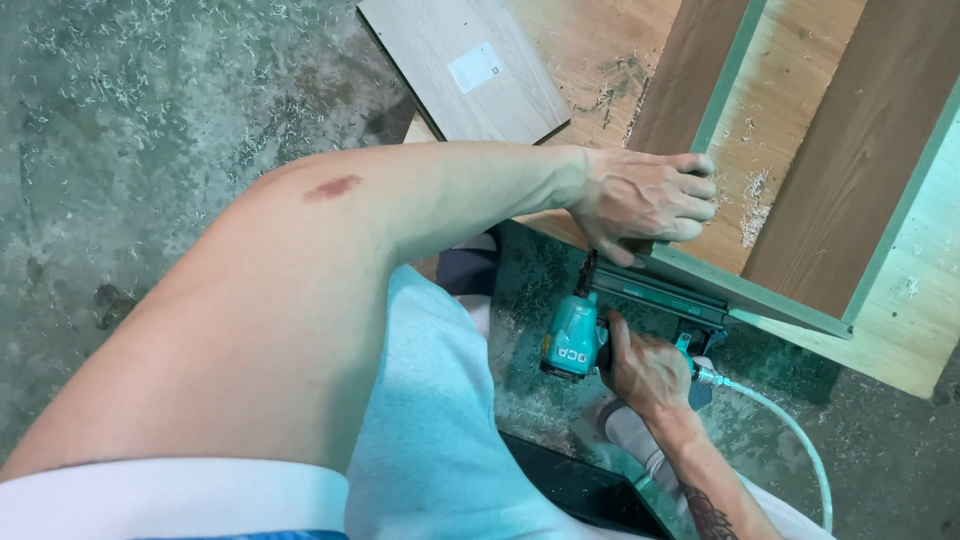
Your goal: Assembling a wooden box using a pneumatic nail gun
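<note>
My left hand (645, 198) presses down on the near corner of a brown wood-grain panel (690, 80) with a green edge, fingers wrapped over it. My right hand (645, 370) grips the handle of a teal pneumatic nail gun (572, 338), whose nose points up at the panel's lower green edge (760, 295). The gun's dark magazine (660, 298) runs along that edge. A pale air hose (790, 425) leaves the handle to the right.
A second brown panel (860, 150) stands parallel at the right over a light wooden board (590, 50). A grey board with a white label (465, 65) lies at the top. The concrete floor (130, 130) carries sawdust. My light blue shorts (420, 420) fill the bottom.
</note>
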